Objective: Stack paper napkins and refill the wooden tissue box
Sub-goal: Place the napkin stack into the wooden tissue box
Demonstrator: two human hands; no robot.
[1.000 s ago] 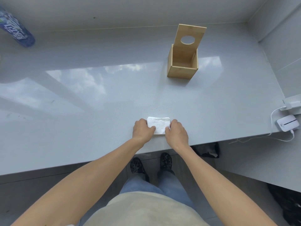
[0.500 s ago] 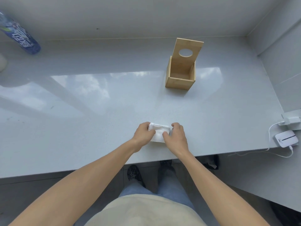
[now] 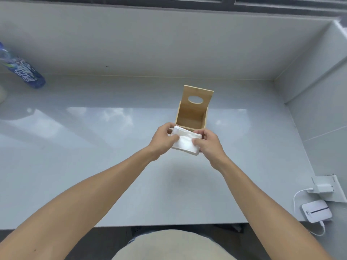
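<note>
A white stack of paper napkins [image 3: 185,142] is held in the air between both hands, just in front of the wooden tissue box [image 3: 191,117]. My left hand [image 3: 163,139] grips the stack's left end, my right hand [image 3: 208,144] its right end, thumbs on top. The box stands on the counter with its lid [image 3: 198,98] raised upright; the lid has an oval hole. The box's inside looks empty. The stack hides the box's front wall.
The grey glossy counter [image 3: 93,156] runs to a wall behind and a wall on the right. A blue bottle [image 3: 24,72] lies at the far left. A white charger [image 3: 189,188] and a small white device [image 3: 316,211] with a cable sit at the right edge.
Both hands lifted the napkin stack off the counter's front edge and carried it forward up to the box. The head camera tilted up and forward.
</note>
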